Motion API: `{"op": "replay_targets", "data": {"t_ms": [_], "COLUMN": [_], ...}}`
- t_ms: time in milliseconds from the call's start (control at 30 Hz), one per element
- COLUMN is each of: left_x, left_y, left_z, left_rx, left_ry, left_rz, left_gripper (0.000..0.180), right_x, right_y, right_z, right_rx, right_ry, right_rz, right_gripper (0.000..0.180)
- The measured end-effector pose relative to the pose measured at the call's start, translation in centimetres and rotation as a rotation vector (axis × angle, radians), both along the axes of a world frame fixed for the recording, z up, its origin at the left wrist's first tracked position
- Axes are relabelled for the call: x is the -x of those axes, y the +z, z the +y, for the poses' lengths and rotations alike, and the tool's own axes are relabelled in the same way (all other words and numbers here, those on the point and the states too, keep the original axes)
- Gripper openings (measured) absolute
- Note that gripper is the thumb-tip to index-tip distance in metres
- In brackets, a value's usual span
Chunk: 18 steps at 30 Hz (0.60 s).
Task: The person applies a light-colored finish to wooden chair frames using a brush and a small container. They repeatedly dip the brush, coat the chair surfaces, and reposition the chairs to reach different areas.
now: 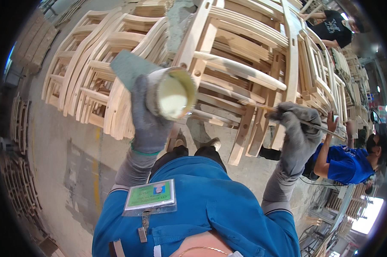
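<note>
My left hand [148, 122], in a grey glove, is wrapped round a can [152, 96] of pale cream-coloured paste or glue. Behind the can a flat grey-green piece [131, 68] sticks out past my fingers; I cannot tell whether the hand holds it too. A thin brush [264, 107] is gripped in my right gloved hand [299, 124]. Its light tip points left, close to the rails of a pale wooden frame [240, 70], and its handle runs out on the right. From this view I cannot tell whether the tip touches the wood.
More curved wooden frames [112, 73] stand stacked at the left. A person in a blue shirt [345, 165] is close on my right, and another in a black shirt [332, 28] stands at the far right. Concrete floor [58, 158] shows at the left.
</note>
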<state>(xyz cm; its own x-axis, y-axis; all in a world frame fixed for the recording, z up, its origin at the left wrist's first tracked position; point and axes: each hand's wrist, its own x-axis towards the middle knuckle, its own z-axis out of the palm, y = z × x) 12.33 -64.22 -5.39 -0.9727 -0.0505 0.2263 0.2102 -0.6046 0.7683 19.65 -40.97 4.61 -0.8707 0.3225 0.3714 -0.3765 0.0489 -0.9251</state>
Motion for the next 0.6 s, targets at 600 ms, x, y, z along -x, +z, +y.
{"op": "replay_targets", "data": {"t_ms": [600], "left_x": [1.5], "left_y": [-0.7], "left_z": [-1.3], "left_rx": [0.309], "left_ry": [0.363], "left_rz": [0.468], "left_gripper": [0.051], "right_x": [0.7], "right_y": [-4.2], "right_z": [-7.2], "right_rx": [0.109], "right_ry": [0.464], "right_rz": [0.274], "right_gripper": [0.019]}}
